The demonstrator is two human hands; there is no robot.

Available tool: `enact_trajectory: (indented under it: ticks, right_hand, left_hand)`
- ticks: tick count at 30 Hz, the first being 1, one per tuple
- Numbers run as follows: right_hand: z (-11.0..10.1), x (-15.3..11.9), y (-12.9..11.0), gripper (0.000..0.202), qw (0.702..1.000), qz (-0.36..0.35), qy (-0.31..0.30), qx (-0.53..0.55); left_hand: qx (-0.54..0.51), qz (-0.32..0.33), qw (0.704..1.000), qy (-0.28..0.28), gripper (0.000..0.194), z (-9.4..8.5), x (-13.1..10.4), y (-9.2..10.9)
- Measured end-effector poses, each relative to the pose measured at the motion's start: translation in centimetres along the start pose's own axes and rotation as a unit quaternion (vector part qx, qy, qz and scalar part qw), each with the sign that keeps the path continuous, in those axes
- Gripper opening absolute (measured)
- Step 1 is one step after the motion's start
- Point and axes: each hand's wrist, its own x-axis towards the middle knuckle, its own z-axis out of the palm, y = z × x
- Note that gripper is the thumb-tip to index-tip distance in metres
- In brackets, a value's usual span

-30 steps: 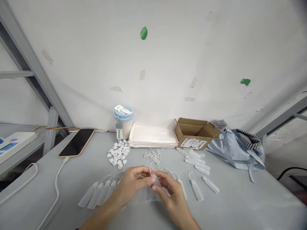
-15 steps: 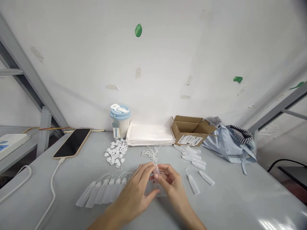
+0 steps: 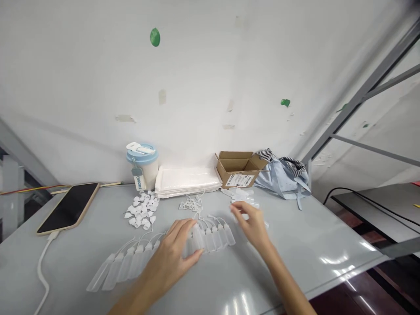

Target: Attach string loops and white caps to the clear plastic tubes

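White plastic, head view: one tube [image 3: 197,236] is clamped lengthwise between thumb and fingers of the left hand [image 3: 167,256], low over the table [image 3: 262,275], in the row [image 3: 219,238] of tipped tubes. Right hand [image 3: 255,225] is held near the loose tubes [image 3: 247,199]; its fingers are loosely curled and parted, nothing seen gripped. Contact there can't be told. Step in hand is judged to be tube placement in the row. For that, tube should be kept parallel and released gently, neighbours not nudged. Caps [image 3: 141,211] and thin tips [image 3: 189,204] are piled behind.
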Motion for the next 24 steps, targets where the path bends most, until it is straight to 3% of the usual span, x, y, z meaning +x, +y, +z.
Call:
enact_trajectory:
  ticks: [3, 6, 10, 15, 24]
  right_hand:
    - [-4.0, -0.5, 3.5, 0.032, 0.995, 0.042, 0.056, -0.071]
    - [-5.9, -2.2, 5.3, 0.037, 0.989, 0.075, 0.070, -0.107]
    - [-4.5, -3.9, 5.0, 0.030, 0.992, 0.090, 0.015, -0.088]
    - [-2.1, -3.9, 3.7, 0.022, 0.990, 0.124, -0.052, -0.031]
    - [-0.8, -3.5, 2.7, 0.022, 0.984, 0.155, -0.082, 0.018]
  left_hand:
    - [0.009, 0.004, 1.000, 0.024, 0.047, -0.2, 0.0, -0.3]
    - [0.011, -0.006, 0.999, 0.037, 0.045, -0.3, 0.0, -0.5]
    - [0.006, -0.007, 0.999, 0.044, 0.045, -0.3, 0.0, -0.5]
    - [0.002, -0.013, 0.999, 0.047, 0.044, -0.5, 0.0, -0.8]
    - [-0.007, -0.018, 0.999, 0.036, 0.045, -0.6, 0.0, -1.1]
